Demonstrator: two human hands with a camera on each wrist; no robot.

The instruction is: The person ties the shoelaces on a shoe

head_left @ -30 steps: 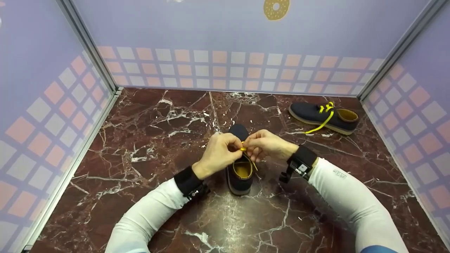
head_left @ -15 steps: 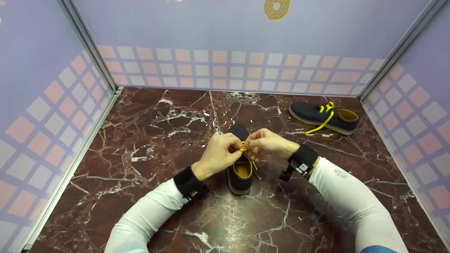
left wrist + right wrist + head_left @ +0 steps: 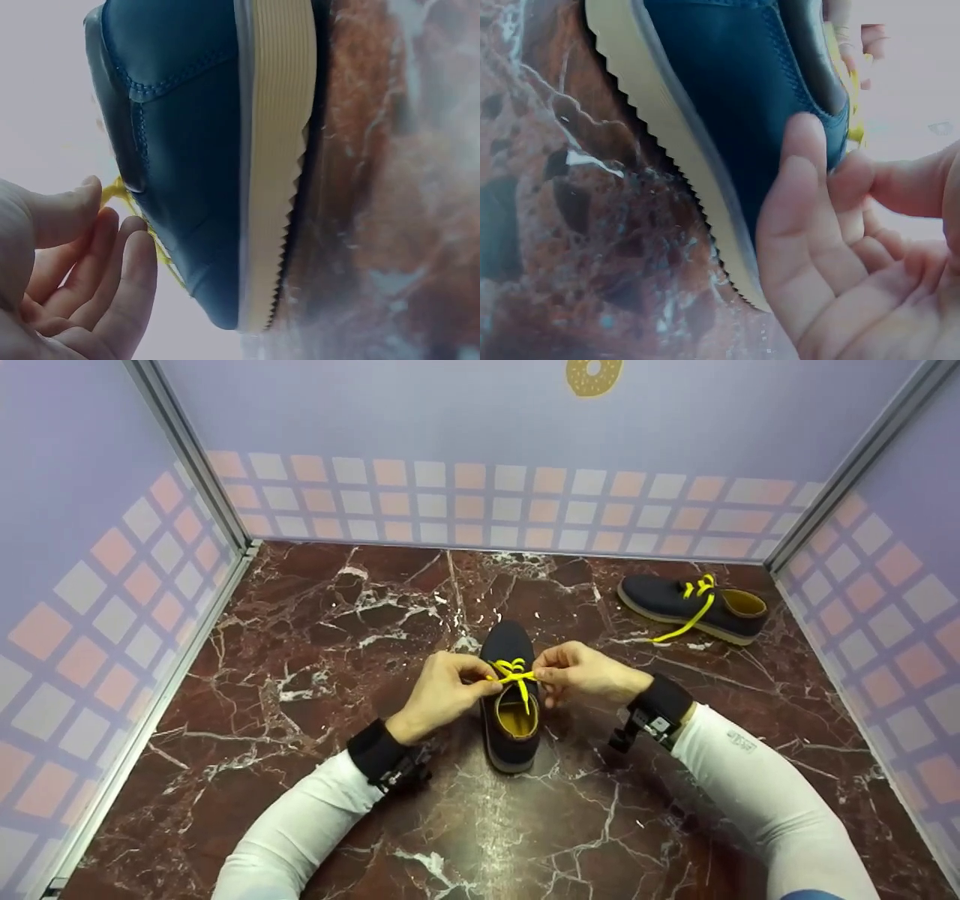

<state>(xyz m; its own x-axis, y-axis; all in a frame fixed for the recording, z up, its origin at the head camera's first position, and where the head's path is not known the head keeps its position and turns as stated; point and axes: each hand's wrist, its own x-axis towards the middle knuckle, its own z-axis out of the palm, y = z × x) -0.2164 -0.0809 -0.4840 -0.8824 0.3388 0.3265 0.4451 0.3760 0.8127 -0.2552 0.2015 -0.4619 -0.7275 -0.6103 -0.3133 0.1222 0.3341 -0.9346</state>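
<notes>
A dark blue shoe (image 3: 507, 641) stands in front of me, toe pointing away, its opening showing a yellow lining. Across its top, the yellow shoelace (image 3: 514, 676) crosses in a knot, with one end hanging over the opening. My left hand (image 3: 444, 690) pinches the lace left of the knot between thumb and forefinger. On the other side, my right hand (image 3: 585, 671) pinches the lace between thumb and forefinger. In the left wrist view, the lace (image 3: 114, 192) leads from the thumb tip to the shoe. Other fingers of my right hand (image 3: 840, 247) lie along the shoe's side.
Another dark shoe (image 3: 652, 598) with yellow laces lies at the back right, one lace end trailing on the marbled surface (image 3: 315, 630). Lilac walls with pink and white squares (image 3: 469, 502) enclose the back and both sides.
My hands have moved apart, left hand leftward and right hand rightward, drawing the lace out between them. The knot and a hanging lace end now show. The second shoe stays put.
</notes>
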